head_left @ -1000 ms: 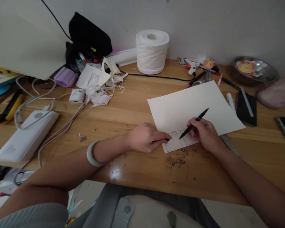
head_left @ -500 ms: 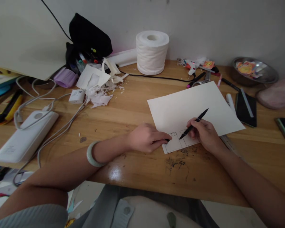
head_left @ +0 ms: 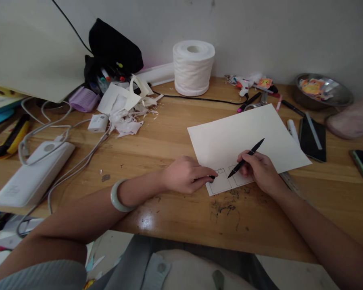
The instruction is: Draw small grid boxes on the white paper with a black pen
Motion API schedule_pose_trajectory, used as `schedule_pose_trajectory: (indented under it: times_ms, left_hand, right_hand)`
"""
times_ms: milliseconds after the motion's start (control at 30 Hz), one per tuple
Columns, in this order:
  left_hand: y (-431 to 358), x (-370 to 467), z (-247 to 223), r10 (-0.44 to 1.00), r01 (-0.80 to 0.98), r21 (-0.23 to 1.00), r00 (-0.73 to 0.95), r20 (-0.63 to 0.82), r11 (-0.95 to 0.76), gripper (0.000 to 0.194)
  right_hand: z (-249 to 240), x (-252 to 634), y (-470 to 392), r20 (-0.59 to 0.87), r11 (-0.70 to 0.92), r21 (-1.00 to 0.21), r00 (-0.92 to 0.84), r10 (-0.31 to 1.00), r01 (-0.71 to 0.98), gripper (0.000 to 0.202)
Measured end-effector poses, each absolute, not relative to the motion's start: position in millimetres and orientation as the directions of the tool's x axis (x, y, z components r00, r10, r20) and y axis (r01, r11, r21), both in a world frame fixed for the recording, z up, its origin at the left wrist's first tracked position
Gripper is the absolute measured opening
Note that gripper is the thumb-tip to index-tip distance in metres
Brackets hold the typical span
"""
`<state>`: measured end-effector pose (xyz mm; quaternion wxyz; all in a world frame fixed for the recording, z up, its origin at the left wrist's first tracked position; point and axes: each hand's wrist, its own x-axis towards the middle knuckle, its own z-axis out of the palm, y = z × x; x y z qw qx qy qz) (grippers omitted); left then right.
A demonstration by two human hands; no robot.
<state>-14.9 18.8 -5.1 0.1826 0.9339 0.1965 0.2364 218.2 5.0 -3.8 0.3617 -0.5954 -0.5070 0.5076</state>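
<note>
A white sheet of paper (head_left: 245,133) lies slanted on the wooden table, with thin black outlines of boxes and small rounded shapes along its near edge. My right hand (head_left: 257,169) rests on the sheet, its fingers wrapped round a black marker pen (head_left: 247,157). The pen's tip points down and left at the drawn lines; whether it touches the paper I cannot tell. My left hand (head_left: 187,176) is at the sheet's left corner, pinching a small black pen cap (head_left: 212,178) between thumb and fingers. Under my right wrist a ruler (head_left: 290,183) partly shows.
A white tissue roll (head_left: 193,70) stands at the back, with paper scraps (head_left: 124,106) to its left. A power bank (head_left: 33,173) with cables lies left. Scissors (head_left: 257,104), a glue gun (head_left: 244,85), a metal bowl (head_left: 341,94) and a dark phone (head_left: 313,139) sit right.
</note>
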Motion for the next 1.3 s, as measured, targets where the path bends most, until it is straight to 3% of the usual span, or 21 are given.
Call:
schedule_pose_trajectory:
  times_ms: [533, 867, 967, 1067, 1167, 1300]
  left_hand:
    - [19.7, -15.4, -5.8, 0.437, 0.257, 0.442, 0.817, 0.376, -0.860, 0.021]
    - [19.4, -13.8, -7.0, 0.379, 0.246, 0.341, 0.831, 0.408, -0.907, 0.023]
    - [19.7, -13.6, -6.4, 0.382, 0.250, 0.341, 0.830, 0.407, -0.906, 0.024]
    - [19.6, -13.4, -4.9, 0.389, 0.254, 0.353, 0.833, 0.394, -0.900, 0.023]
    - [19.3, -13.0, -4.2, 0.383, 0.252, 0.346, 0.835, 0.396, -0.904, 0.023]
    - [19.1, -12.7, -4.7, 0.383, 0.255, 0.337, 0.830, 0.404, -0.906, 0.023]
  right_hand:
    - [-4.0, 218.5, 5.0, -0.235, -0.224, -0.949, -0.023, 0.972, 0.223, 0.019]
    - [-5.6, 219.1, 4.7, -0.208, -0.195, -0.949, -0.029, 0.978, 0.248, 0.019]
    - [-4.9, 221.6, -3.9, -0.029, -0.012, -0.955, -0.051, 0.998, 0.298, 0.018]
    - [-0.8, 222.2, -18.0, 0.304, 0.350, -0.880, -0.186, 0.934, 0.322, 0.013]
    - [5.9, 216.2, -29.8, 0.512, 0.663, -0.695, -0.456, 0.728, 0.277, 0.015]
    - [10.0, 203.1, -34.4, 0.549, 0.886, -0.381, -0.706, 0.447, 0.264, 0.018]
